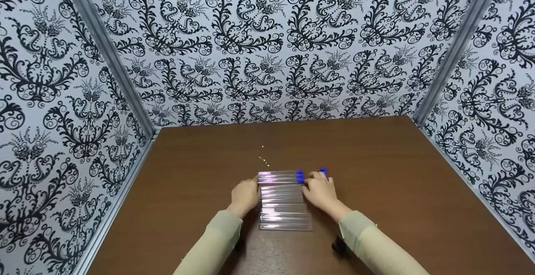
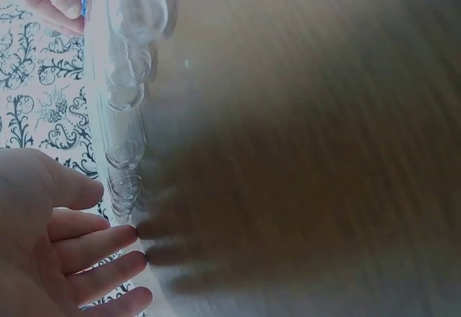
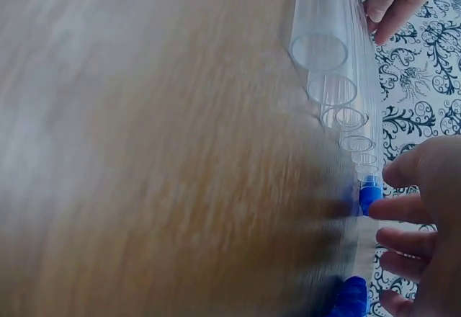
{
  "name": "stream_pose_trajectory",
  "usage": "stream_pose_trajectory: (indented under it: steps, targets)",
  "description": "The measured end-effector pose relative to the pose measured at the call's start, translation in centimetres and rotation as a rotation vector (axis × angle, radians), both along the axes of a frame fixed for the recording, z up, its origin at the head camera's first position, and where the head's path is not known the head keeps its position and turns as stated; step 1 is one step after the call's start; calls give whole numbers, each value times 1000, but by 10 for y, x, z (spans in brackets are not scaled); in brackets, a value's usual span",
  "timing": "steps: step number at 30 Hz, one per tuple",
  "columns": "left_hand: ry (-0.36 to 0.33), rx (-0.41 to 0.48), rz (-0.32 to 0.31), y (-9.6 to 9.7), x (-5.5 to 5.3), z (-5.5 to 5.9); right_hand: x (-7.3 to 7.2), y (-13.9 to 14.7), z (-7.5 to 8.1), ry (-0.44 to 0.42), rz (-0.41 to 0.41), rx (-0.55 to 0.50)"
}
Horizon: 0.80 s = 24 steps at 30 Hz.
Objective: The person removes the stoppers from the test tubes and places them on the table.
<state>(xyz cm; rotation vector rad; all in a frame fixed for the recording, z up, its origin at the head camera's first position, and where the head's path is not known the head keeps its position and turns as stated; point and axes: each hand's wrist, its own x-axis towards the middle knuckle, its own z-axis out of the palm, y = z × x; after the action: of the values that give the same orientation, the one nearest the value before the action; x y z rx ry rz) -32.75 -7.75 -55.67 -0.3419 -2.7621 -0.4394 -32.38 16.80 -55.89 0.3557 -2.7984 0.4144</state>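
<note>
Several clear test tubes [image 1: 284, 206] lie side by side on the table, rounded ends to the left and open ends to the right. Blue caps [image 1: 299, 176] close the farthest tubes. At the rounded ends [image 2: 124, 155] is my left hand [image 1: 245, 193], its thumb and fingers extended and apart, the fingertips at the far end of the row. My right hand [image 1: 321, 191] is at the other side, with a fingertip against or very near a blue cap [image 3: 370, 196]. Its fingers are loosely bent, gripping nothing visible. Another blue piece [image 1: 323, 169] shows just past the right fingers, partly hidden.
The brown wooden table [image 1: 200, 154] extends around the tubes. Patterned walls [image 1: 259, 57] with grey metal posts [image 1: 113, 57] enclose its back and sides. Small bright specks [image 1: 264, 160] show beyond the tubes. A black device [image 1: 339, 245] sits under the right sleeve.
</note>
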Motion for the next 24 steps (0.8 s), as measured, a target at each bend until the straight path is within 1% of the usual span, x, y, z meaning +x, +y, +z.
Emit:
stream_pose_trajectory:
  steps: [3, 9, 12, 15, 17, 19, 20, 24]
  targets:
    - [-2, -1, 0, -1, 0, -1, 0, -1, 0, -9, -4, 0]
    - [-19, 0, 7, -1, 1, 0, -1, -2, -2, 2, 1, 2]
    - [-33, -4, 9, -1, 0, 0, -1, -2, -1, -9, -5, -17]
    - [-52, 6, 17, -1, -1, 0, 0, -3, 1, -29, -8, -55]
    - [-56, 14, 25, -1, -1, 1, 1, -3, 3, -27, -8, -81]
    - [-42, 18, 26, -1, -1, 3, 2, -4, 6, -20, -12, -111]
    - [-24, 12, 23, -1, 0, 4, 2, -4, 7, -11, -14, -123]
    - [92, -40, -5, -1, 4, 11, 4, -5, 11, 29, -34, -179]
